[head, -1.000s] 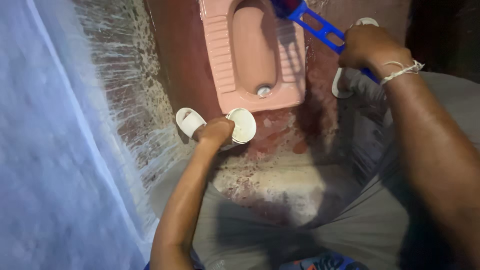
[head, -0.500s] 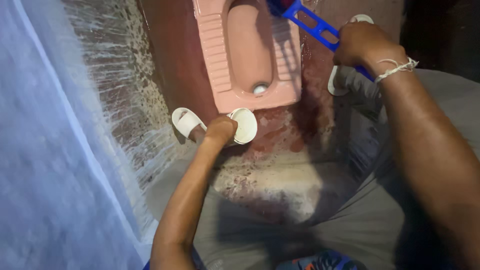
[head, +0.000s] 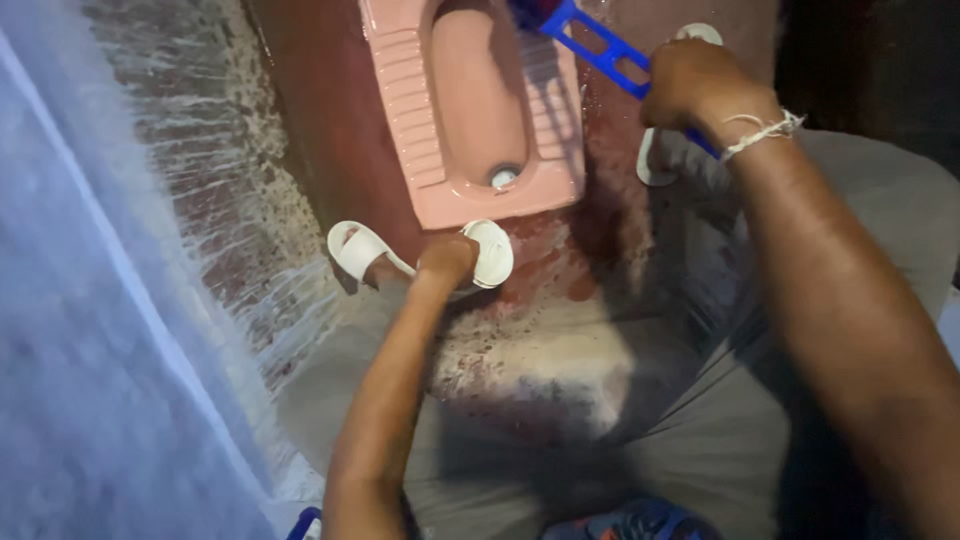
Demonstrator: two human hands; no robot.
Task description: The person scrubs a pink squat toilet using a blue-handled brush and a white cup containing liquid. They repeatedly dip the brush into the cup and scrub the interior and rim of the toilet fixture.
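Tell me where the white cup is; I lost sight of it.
In the head view the white cup is in the left hand, low centre-left, just below the pink squat pan's near edge, beside a white slipper.

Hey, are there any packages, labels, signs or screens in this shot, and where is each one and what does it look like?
No labels, signs or screens show.
The only package-like thing: a white round container, held in the left hand just below the pink squat toilet pan; its round white end faces the camera and no label shows on it.
The right hand grips a blue plastic brush handle, which carries no label either.
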